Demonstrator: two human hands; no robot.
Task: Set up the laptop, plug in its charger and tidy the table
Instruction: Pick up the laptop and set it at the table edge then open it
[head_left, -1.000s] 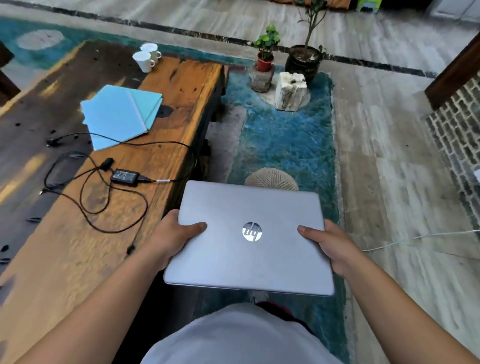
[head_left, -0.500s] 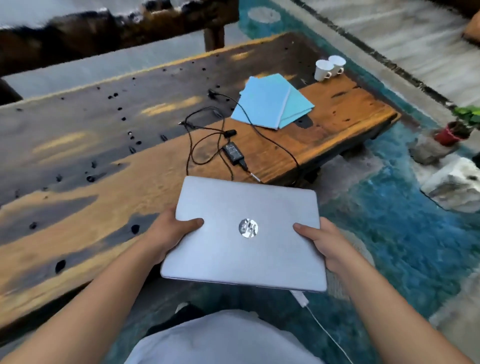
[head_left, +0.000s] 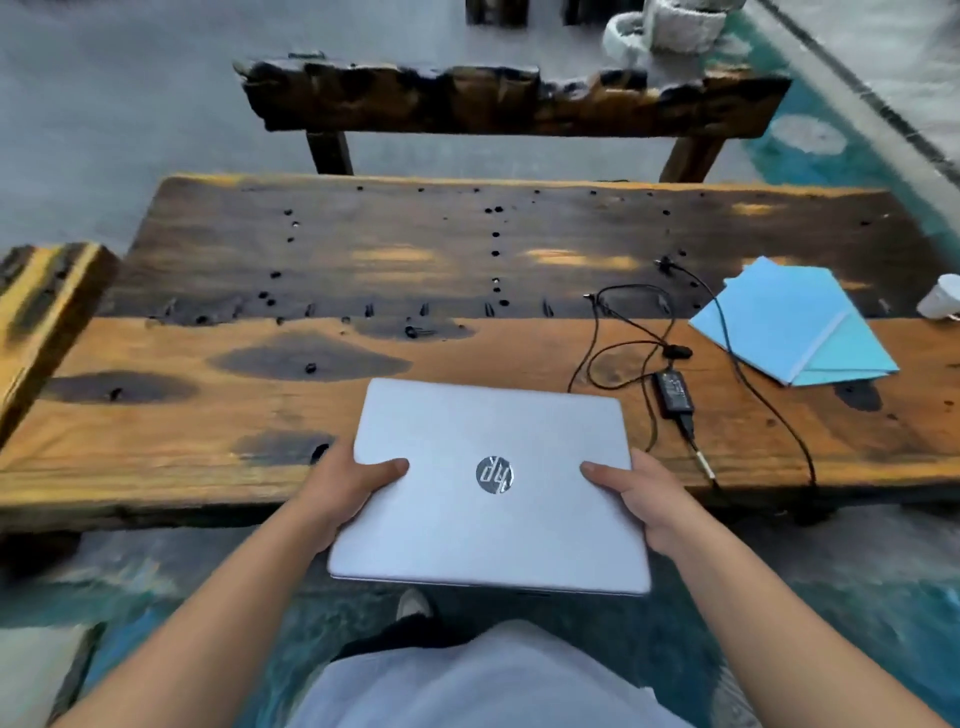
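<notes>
Closed laptop (head_left: 488, 483) gripped by both hands — left hand (head_left: 348, 483), right hand (head_left: 631, 493)

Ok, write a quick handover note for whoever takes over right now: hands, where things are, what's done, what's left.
Left hand and right hand: both grip the closed laptop, held over the table's near edge.
Charger lies on the table right of the laptop, cable loose, not plugged in.
Blue folders and a cup sit at the far right.
Done: laptop brought to the table.
Left: set it down, open it, plug in charger, tidy.

Blue folders (head_left: 795, 322) lie on the right w/ a white cup (head_left: 941, 297) just beside. Wood bench (head_left: 509, 101) behind.
</notes>
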